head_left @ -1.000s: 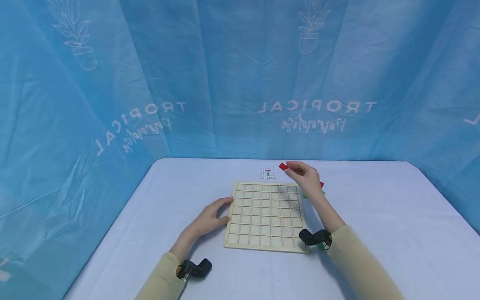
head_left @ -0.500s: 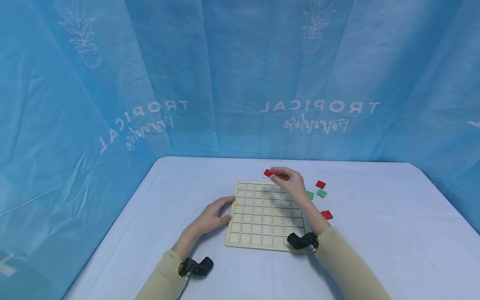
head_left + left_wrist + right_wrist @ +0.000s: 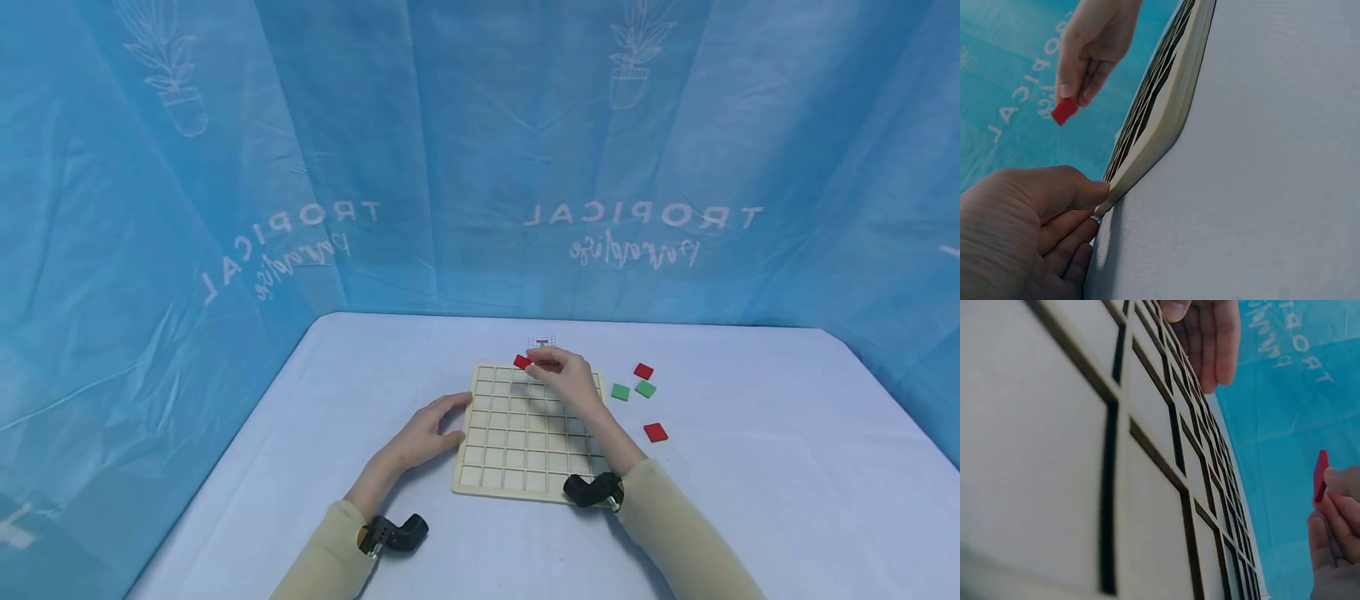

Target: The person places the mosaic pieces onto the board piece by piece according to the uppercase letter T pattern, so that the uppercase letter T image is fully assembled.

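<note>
The right hand (image 3: 564, 381) pinches a red tile (image 3: 521, 362). The left hand (image 3: 420, 433), fingers loose, touches the grid (image 3: 495, 437). The curtain (image 3: 472, 142) reads "TROPICAL Paradise" mirrored.

Room above near-left grid board (image 3: 493, 457), right forearm (image 3: 611, 433) across right side, left hand (image 3: 422, 436) blocking left edge

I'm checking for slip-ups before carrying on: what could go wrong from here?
The held red tile is pinched by the fingertips of the right hand, raised off the grid board, so it might slip or land askew. The left hand touches only the board's left edge, so a bump could perhaps shift it. A loose red tile lies near the right forearm, which might brush it.
</note>
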Tool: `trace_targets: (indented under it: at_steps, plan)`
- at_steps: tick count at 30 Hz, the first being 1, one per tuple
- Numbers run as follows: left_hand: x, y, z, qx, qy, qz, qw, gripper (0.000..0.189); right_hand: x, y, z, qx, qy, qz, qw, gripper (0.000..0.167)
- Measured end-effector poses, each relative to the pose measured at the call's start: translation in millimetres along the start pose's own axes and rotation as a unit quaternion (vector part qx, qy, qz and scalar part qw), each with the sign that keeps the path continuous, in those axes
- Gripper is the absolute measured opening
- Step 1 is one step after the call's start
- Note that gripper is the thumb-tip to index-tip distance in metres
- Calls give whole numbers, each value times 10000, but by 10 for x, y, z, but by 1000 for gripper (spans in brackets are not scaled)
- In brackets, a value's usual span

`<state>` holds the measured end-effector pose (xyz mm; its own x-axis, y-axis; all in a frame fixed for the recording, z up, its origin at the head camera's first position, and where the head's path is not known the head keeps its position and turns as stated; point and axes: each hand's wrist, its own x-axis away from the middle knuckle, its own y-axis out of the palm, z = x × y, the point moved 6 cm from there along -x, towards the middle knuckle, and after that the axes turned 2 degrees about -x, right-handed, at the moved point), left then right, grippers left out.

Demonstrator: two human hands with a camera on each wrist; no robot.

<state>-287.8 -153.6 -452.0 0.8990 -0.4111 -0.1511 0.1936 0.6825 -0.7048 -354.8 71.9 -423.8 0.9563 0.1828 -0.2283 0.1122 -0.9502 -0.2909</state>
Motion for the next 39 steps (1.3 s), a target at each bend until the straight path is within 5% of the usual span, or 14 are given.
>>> trace_targets:
  at_steps: [4, 14, 20, 31, 39]
  plan:
    - [-7, 3, -1, -135, 116, 62, 9998, 58, 10, 39, 61, 138, 42, -137, 9998, 32]
    - [-37, -7, -4, 38, -153, -43, 9999, 59, 22, 94, 219, 311, -167, -536, 9979, 29]
    - [-41, -5, -4, -20, -179, -71, 9998, 59, 38, 105, 243, 458, -330, -586, 9967, 30]
    - [-3, -2, -1, 55, -92, 0, 9999, 59, 60, 138, 200, 1506, -1024, -483, 9821, 26]
    - [10, 4, -4, 71, -86, -15, 9999, 59, 55, 168, 233, 1722, -1122, -482, 9775, 25]
